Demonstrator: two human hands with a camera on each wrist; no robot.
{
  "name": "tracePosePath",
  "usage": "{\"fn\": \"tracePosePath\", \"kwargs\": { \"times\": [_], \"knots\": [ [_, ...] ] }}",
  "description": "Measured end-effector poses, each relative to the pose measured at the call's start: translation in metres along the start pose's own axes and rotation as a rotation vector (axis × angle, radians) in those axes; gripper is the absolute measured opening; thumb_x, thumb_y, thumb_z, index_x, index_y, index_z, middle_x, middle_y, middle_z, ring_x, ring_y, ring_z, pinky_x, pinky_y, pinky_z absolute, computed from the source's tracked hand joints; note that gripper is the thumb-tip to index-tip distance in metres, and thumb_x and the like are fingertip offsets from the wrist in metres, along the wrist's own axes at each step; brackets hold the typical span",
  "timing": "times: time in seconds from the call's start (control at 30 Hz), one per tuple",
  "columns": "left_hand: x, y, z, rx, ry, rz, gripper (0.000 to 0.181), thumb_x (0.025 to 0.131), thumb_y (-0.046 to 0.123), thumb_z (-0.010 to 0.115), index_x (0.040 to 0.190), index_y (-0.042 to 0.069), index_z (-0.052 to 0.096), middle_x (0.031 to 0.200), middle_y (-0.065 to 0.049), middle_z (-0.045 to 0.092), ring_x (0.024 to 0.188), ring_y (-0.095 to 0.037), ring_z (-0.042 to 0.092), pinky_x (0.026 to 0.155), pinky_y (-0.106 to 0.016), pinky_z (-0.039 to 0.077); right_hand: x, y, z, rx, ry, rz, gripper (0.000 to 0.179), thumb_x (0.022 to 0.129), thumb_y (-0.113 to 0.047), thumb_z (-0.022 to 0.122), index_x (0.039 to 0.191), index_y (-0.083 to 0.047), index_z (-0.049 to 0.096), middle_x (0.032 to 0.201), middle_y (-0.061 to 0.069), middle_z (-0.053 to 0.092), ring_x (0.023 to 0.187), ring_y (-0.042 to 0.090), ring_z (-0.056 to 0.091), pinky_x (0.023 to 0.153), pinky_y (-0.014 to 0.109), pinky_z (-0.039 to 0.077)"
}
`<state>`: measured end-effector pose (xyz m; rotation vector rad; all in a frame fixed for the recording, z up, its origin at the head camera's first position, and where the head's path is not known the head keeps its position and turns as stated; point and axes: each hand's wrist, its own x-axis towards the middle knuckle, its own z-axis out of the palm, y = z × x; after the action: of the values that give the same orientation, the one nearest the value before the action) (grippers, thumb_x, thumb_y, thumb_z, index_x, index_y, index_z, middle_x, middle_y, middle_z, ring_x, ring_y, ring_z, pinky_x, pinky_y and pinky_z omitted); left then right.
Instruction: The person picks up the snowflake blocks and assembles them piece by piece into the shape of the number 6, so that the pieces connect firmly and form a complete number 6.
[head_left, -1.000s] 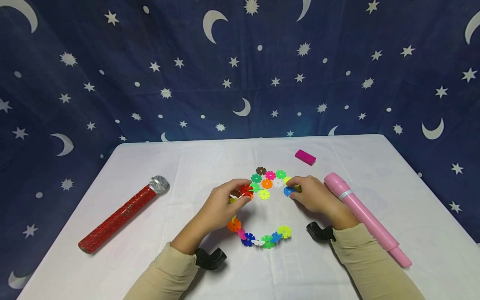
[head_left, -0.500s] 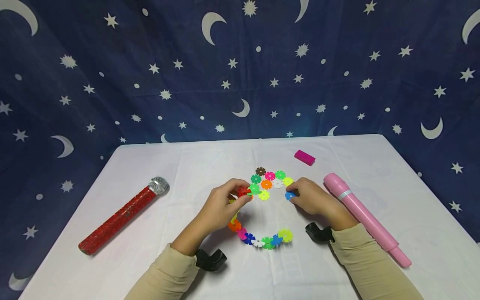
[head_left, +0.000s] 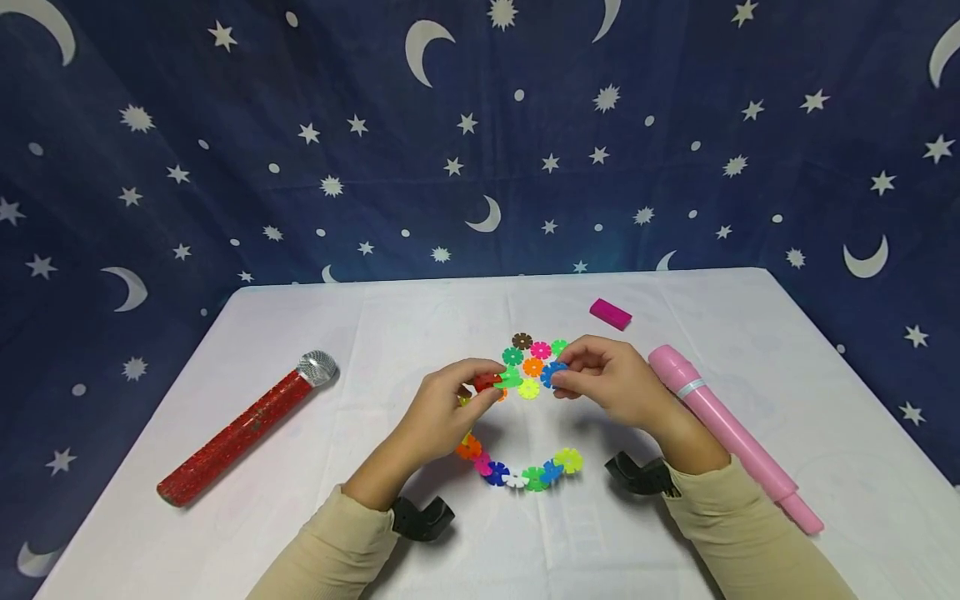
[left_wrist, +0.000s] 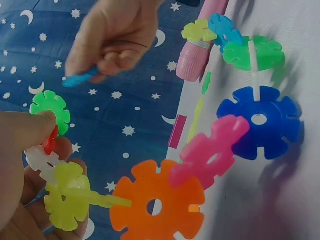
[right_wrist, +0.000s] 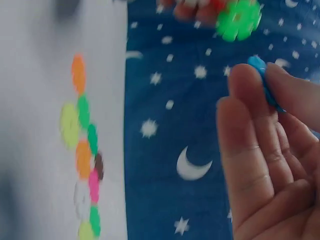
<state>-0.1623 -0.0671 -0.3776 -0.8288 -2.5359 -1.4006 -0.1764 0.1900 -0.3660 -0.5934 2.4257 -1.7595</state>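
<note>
My left hand [head_left: 442,408] grips a chain of slotted plastic flower discs near its upper end, with thumb and fingers at a red disc [left_wrist: 51,141]. A bright green disc [left_wrist: 50,111] juts out past those fingertips. From the hand the chain curves down through an orange disc [head_left: 469,447] and a dark blue disc [left_wrist: 259,119], to a yellow-green disc [head_left: 567,460] at its far end. My right hand [head_left: 618,383] pinches a single blue disc [right_wrist: 265,82] between thumb and fingertips, raised off the table, a short gap to the right of the green one.
Several loose discs lie flat behind the hands, among them a brown disc [head_left: 522,341] and a yellow disc [head_left: 528,388]. A red microphone [head_left: 243,433] lies at left. To the right lie a pink tube-shaped object [head_left: 735,433] and, farther back, a magenta block [head_left: 611,314].
The right hand has picked the blue disc up off the table and brought it left toward the chain. In the left hand, the red and green discs have tilted.
</note>
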Motion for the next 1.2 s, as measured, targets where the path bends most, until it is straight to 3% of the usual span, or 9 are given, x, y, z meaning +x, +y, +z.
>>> {"fn": "tracePosePath", "kwargs": {
  "times": [0.3, 0.57, 0.87, 1.2],
  "knots": [
    [0.000, 0.001, 0.000, 0.010, 0.015, 0.035, 0.023, 0.093, 0.010, 0.073, 0.116, 0.011, 0.071, 0.101, 0.002, 0.070, 0.090, -0.013, 0.063, 0.077, -0.032, 0.056, -0.006, -0.017, 0.015, 0.034, -0.009, -0.006, 0.024, 0.092, 0.000, 0.069, 0.112, 0.012, 0.066, 0.088, 0.014, 0.073, 0.078, 0.025, 0.074, 0.076, 0.031, 0.058],
    [0.000, 0.002, 0.001, 0.030, 0.050, 0.051, 0.022, 0.090, 0.006, 0.074, 0.112, 0.008, 0.072, 0.094, 0.002, 0.068, 0.086, -0.013, 0.062, 0.076, -0.042, 0.056, -0.008, -0.019, 0.019, -0.044, 0.002, -0.052, 0.020, 0.091, 0.000, 0.071, 0.109, 0.007, 0.071, 0.087, 0.007, 0.073, 0.076, 0.030, 0.073, 0.075, 0.029, 0.058],
    [-0.001, 0.006, 0.002, 0.110, 0.089, 0.119, 0.025, 0.086, 0.003, 0.078, 0.111, 0.007, 0.072, 0.097, -0.002, 0.070, 0.087, -0.015, 0.063, 0.073, -0.040, 0.057, -0.010, -0.022, 0.025, -0.237, 0.076, -0.172, 0.017, 0.088, -0.002, 0.075, 0.105, 0.002, 0.076, 0.084, -0.002, 0.073, 0.072, 0.008, 0.070, 0.069, 0.028, 0.058],
    [-0.002, 0.006, 0.003, 0.102, 0.082, 0.118, 0.026, 0.086, 0.003, 0.078, 0.111, 0.003, 0.071, 0.093, -0.002, 0.070, 0.085, -0.015, 0.064, 0.075, -0.041, 0.057, -0.013, -0.023, 0.023, -0.197, 0.051, -0.119, 0.017, 0.089, -0.003, 0.074, 0.106, 0.002, 0.075, 0.082, -0.003, 0.072, 0.072, 0.011, 0.070, 0.070, 0.029, 0.058]
  ]
}}
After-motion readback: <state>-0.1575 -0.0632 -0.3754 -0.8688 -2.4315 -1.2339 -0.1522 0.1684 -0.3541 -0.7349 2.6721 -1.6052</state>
